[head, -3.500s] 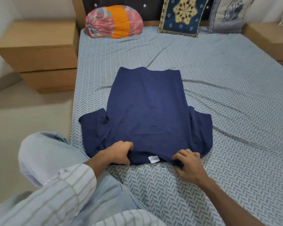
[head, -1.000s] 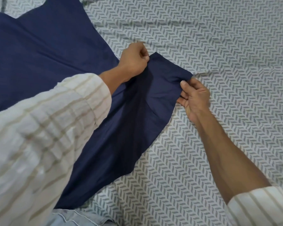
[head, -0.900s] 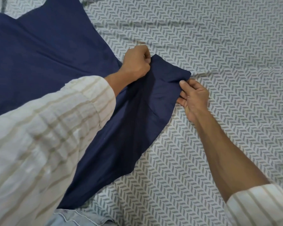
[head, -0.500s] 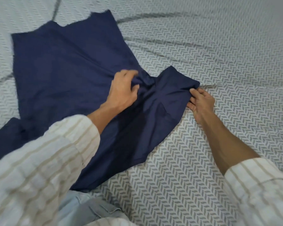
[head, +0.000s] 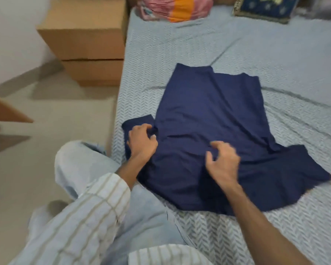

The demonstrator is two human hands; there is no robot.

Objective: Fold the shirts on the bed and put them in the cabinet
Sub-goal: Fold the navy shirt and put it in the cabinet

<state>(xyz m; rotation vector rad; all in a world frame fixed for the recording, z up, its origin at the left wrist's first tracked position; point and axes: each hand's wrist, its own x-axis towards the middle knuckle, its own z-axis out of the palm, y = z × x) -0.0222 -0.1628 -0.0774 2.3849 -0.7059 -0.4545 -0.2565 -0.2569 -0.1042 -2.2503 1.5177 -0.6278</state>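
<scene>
Step in hand, as I judge it: folding the first shirt (head: 214,121); nothing is ready for the cabinet yet. My left hand (head: 141,142), left of centre in the frame, has its fingers curled into the cloth at the left sleeve (head: 138,121). My right hand (head: 223,159), at centre, hovers over the shirt body with fingers bent and thumb spread, gripping nothing. The next move calls for carrying the left sleeve inward over the body, then the same for the right sleeve (head: 294,169).

The shirt is navy, plain, soft and limp. It lies spread on the bed (head: 275,54), centre frame, both sleeves out, shallow creases across the body.
</scene>
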